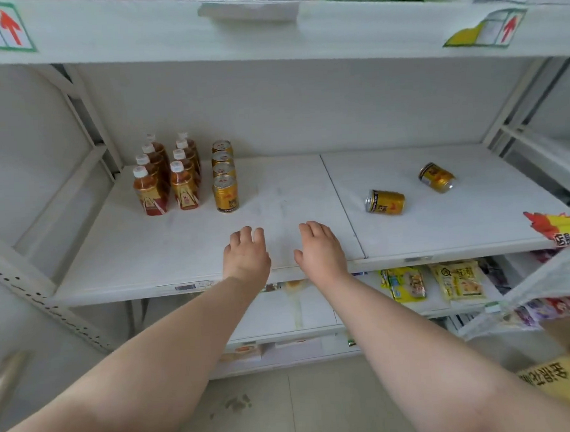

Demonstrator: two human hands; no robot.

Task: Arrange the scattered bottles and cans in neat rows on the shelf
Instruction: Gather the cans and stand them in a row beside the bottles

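Both my grips are empty. My left grip (246, 254) and right grip (321, 250) hang palm-down, side by side, over the front edge of the shelf (122, 283), fingers loosely spread and holding nothing; I cannot tell whether my fingertips touch the board. Most of the work looks done. Ahead of my left grip and off to its left, the bottles (166, 175) stand upright in two straight files of four, running back toward the wall. Just to their right, almost straight ahead of that grip, a row of cans (225, 182) stands upright, four deep. What is left lies on the other side: ahead of my right grip and off to its right, two cans are on their sides, well apart from the tidy group. The nearer can (385, 202) lies just past the seam in the shelf, and the farther can (437, 177) lies beyond it, deeper and more to the right. I judge the task nearly finished, with those two to be stood up and set in line, probably starting a second file beside the standing cans. My right grip is the closer one to both.
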